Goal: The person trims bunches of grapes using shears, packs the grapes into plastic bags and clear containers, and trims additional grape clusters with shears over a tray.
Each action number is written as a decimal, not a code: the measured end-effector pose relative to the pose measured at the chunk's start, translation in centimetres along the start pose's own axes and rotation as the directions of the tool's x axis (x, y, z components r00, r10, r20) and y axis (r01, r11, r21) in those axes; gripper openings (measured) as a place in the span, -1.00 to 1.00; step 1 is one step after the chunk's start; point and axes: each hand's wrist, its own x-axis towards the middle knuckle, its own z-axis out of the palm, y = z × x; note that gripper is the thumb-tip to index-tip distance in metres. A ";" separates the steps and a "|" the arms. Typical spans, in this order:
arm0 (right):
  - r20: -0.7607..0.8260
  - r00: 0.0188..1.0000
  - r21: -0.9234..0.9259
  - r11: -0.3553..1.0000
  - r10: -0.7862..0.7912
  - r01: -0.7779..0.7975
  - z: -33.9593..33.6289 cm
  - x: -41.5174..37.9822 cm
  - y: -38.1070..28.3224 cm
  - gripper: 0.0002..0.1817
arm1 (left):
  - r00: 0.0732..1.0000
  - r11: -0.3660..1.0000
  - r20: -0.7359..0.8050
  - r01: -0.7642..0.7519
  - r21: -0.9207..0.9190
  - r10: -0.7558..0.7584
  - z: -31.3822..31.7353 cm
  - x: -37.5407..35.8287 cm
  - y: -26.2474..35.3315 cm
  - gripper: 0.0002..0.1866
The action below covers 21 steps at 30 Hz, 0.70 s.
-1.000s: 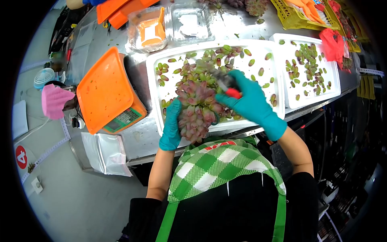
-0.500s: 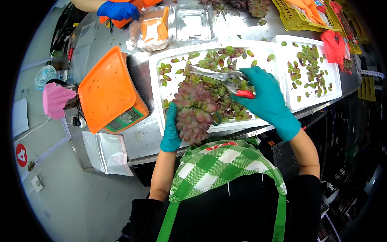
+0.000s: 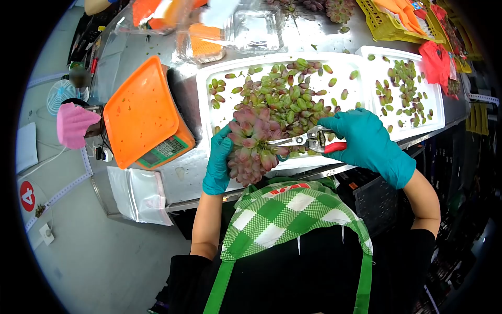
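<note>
My left hand (image 3: 218,161), in a teal glove, is closed round a pinkish succulent cluster (image 3: 252,144) of several rosettes, over the near left edge of a white tray (image 3: 210,112). In my right hand (image 3: 366,142), gloved alike, are red-handled pruning shears (image 3: 314,140). Their pointed blades lie level and reach left to the rosettes, tips among the outer leaves. Loose green and reddish leaves (image 3: 293,97) cover much of the tray behind the cluster.
A second white tray (image 3: 384,133) with scattered leaves stands at the right. To the left is an orange scale (image 3: 141,112), with clear plastic bags (image 3: 137,193) below it. Clear plastic boxes (image 3: 256,29) and a yellow basket (image 3: 377,23) are at the back.
My right hand has brought the shears down and toward me, from over the leaves to the succulent. The cluster has shifted slightly left. At the back left, the blue-gloved hand has left; a clear container is moving.
</note>
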 end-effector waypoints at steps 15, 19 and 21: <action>0.087 0.984 0.134 0.977 0.157 -0.168 0.5 -0.2 -0.9 -0.45 | 1.000 0.998 -0.017 0.025 -0.049 -0.026 0.0 -0.3 -0.8 -0.39; 0.090 0.973 0.201 0.953 0.210 -0.225 0.8 -0.2 -1.6 -0.44 | 0.999 0.996 -0.027 0.030 -0.080 -0.032 -0.1 -0.3 -1.0 -0.41; 0.100 0.968 0.194 0.950 0.228 -0.244 0.7 -0.3 -1.9 -0.43 | 0.999 0.999 -0.042 0.002 -0.052 -0.004 -0.4 -0.2 -1.3 -0.42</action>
